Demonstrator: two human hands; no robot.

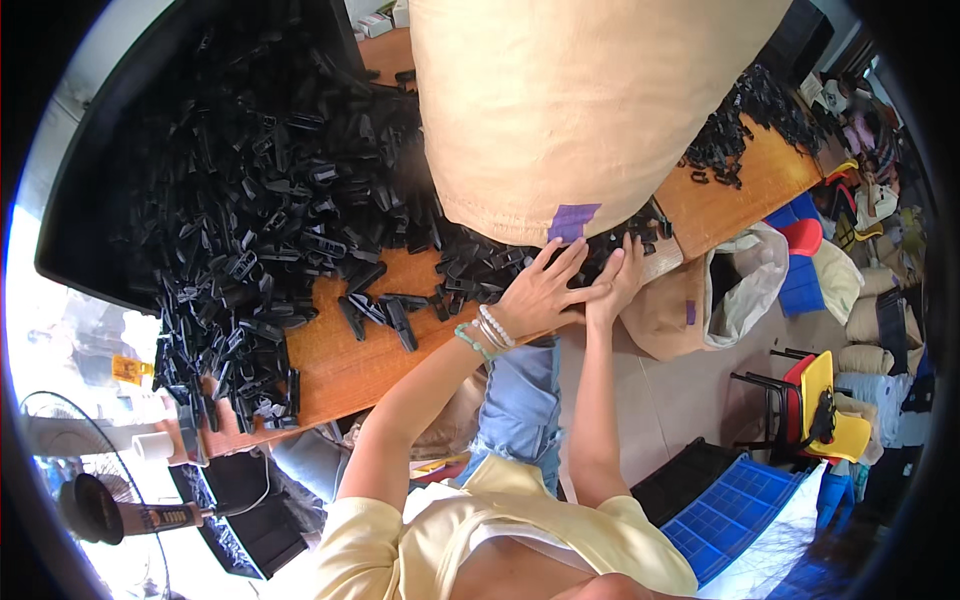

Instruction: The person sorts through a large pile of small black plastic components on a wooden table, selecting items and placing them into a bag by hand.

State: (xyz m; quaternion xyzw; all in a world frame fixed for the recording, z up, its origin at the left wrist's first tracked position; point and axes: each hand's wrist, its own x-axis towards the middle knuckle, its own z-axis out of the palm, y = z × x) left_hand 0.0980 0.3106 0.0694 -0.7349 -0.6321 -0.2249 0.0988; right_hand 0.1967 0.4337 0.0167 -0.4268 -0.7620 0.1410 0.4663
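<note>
1. Sack (pixel 560 110), big, tan and bulging, fills the upper middle of the head view; its skin looks smooth, with faint creases, and its lower end is rounded.
2. It sits over the wooden table (pixel 345 355), its bottom edge above a dark litter of black clips (pixel 300 170); from here I can't tell whether it rests on them.
3. A purple patch (pixel 574 222) shows on that bottom edge, on the side facing the person.
4. The left hand (pixel 535 298), with beaded bracelets (pixel 490 328) at its wrist, has its fingers stretched out and slightly apart, the tips at the patch, closed around nothing I can see.
5. The right hand (pixel 615 290) is just beside it, fingers pointing up near the clips under the sack; whether they pinch anything, I can't tell.
6. Another sack (pixel 660 320), its mouth lined in white, stands right of the hands, beside the table.
</note>
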